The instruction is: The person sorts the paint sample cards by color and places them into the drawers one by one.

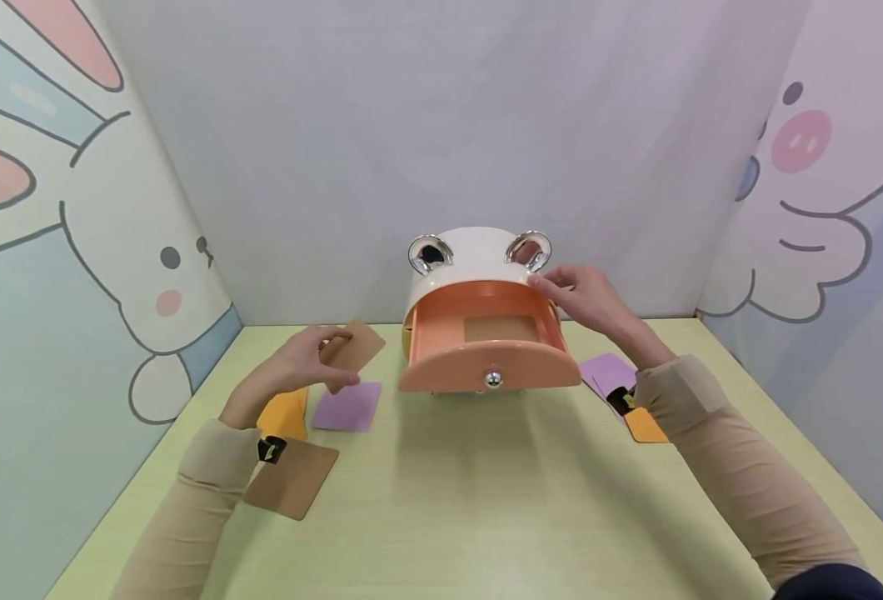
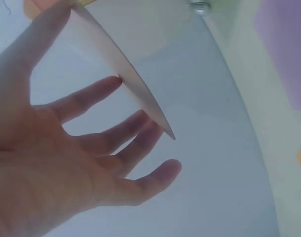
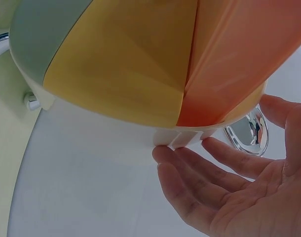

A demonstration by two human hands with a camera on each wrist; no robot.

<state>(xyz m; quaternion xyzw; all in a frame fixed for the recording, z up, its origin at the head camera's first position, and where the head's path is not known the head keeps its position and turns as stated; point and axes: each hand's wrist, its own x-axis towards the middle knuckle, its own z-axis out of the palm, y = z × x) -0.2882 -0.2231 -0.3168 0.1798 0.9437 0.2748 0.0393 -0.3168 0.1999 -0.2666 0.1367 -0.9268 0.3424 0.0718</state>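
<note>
Between thumb and fingertips, my left hand (image 1: 307,361) pinches a brown square of paper (image 1: 356,347), held tilted above the table; the left wrist view shows that paper (image 2: 126,74) nearly edge-on. A white storage box (image 1: 479,250) with silver ear-shaped loops stands at the back middle. Its orange upper drawer (image 1: 490,365) is pulled out, and another brown square (image 1: 501,328) lies inside. My right hand (image 1: 590,298) holds the box's upper right edge, thumb at the front rim. In the right wrist view, its curved fingers (image 3: 217,160) touch the outer wall.
On the left of the table lie a purple square (image 1: 347,407), orange squares (image 1: 284,412) and a brown square (image 1: 294,479). Purple squares (image 1: 605,372) and an orange square (image 1: 647,427) lie on the right, partly under the right forearm. Printed walls stand on both sides.
</note>
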